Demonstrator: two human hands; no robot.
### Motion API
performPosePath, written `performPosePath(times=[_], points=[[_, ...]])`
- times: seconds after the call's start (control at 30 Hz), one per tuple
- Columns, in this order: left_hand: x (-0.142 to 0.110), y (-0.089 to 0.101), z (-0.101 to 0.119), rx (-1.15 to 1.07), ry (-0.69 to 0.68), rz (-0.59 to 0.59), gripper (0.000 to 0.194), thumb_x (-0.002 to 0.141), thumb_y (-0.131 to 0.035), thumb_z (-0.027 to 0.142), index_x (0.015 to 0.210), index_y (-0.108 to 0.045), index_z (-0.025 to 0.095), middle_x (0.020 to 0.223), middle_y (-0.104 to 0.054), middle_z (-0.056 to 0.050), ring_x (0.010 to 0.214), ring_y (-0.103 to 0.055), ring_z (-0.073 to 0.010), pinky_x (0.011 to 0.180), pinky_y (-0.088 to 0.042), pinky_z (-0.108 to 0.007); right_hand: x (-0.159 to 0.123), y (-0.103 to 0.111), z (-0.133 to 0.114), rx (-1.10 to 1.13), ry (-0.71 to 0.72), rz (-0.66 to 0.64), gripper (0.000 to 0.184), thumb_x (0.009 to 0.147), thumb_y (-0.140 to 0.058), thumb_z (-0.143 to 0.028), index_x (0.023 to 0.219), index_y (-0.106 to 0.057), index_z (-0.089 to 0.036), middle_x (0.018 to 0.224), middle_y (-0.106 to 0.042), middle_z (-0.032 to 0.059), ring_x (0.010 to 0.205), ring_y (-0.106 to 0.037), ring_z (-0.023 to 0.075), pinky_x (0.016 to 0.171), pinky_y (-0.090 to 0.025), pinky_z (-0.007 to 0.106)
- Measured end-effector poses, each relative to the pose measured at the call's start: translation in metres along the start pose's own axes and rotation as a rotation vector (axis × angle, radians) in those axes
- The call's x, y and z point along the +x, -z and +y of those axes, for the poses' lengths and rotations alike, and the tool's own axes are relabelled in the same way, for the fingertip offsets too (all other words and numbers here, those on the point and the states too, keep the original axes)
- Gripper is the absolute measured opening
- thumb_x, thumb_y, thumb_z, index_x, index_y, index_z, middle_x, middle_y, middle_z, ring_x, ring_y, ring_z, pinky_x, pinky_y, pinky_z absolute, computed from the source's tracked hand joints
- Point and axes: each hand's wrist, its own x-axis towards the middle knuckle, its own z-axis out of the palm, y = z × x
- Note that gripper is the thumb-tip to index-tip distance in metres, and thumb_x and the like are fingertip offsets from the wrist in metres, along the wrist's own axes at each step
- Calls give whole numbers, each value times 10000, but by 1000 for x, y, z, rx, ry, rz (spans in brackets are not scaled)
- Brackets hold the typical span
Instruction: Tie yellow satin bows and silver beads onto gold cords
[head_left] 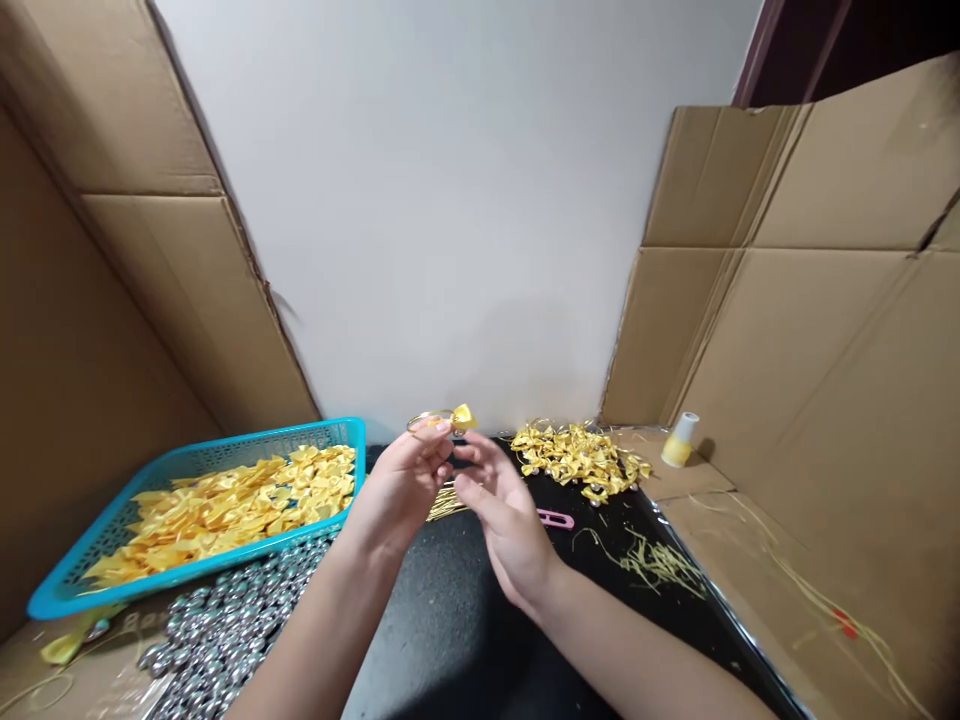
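Presently, left hand [405, 480] pinches the yellow bow [464, 415] at its left end above the bench [427, 630], gold wire [421, 416] looping leftward, while right-hand [517, 530] fingers, parted and apparently unloaded, lie just below-right, contact unclear.

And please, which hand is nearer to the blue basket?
The left hand. It is raised just to the right of the blue basket; the right hand is farther right, on the left hand's far side from it.
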Motion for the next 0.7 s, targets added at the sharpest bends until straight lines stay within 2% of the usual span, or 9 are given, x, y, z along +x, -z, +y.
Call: performPosePath(times=[0.1, 0.23, 0.33, 0.43, 0.57, 0.7], points=[[-3, 0, 1, -56, 63, -39, 111, 625, -726, 124, 653, -624, 158, 620, -645, 34, 558, -580, -80, 525, -438, -188, 8, -4, -7, -59, 181, -41, 368, 720, -762, -352, 1063, -654, -274, 1048, -628, 23, 966, -566, 161, 855, -478, 300], [-8, 0, -1, -95, 105, -41, 139, 629, -748, 129, 689, -628, 161, 642, -644, 40, 548, -574, -76, 481, -409, -191, 14, -4, -13, -127, 276, 14, 279, 765, -706, -406, 987, -683, -239, 970, -664, 33, 864, -598, 158, 817, -502, 330], [-10, -1, -4, -90, 133, -64, 154, 614, -765, 148, 694, -634, 159, 653, -643, 38, 561, -576, -82, 475, -402, -193, 17, -2, -15, -194, 318, 45, 235, 742, -739, -362, 933, -698, -231, 942, -690, 32, 829, -612, 155, 804, -508, 338], [-9, -1, -7, -75, 136, -82, 180, 596, -775, 163, 726, -650, 158, 714, -669, 24, 596, -586, -90, 485, -404, -195, 18, 0, -16, -197, 296, 22, 201, 711, -769, -314, 877, -703, -221, 891, -710, 28, 822, -638, 164, 796, -527, 349], [-6, -1, -9, -63, 82, -55, 163, 592, -767, 153, 690, -637, 169, 652, -639, 52, 540, -540, -67, 487, -385, -192, 17, -2, -16, -137, 202, 11, 193, 635, -814, -295, 752, -689, -206, 755, -703, 12, 709, -639, 160, 661, -554, 334], [-4, -2, -10, -37, 93, -4, 132, 603, -736, 156, 680, -630, 175, 653, -644, 50, 558, -557, -77, 500, -380, -199, 18, -2, -20, -128, 142, 8, 222, 602, -821, -299, 758, -692, -207, 764, -701, 12, 712, -636, 162, 629, -554, 326]])
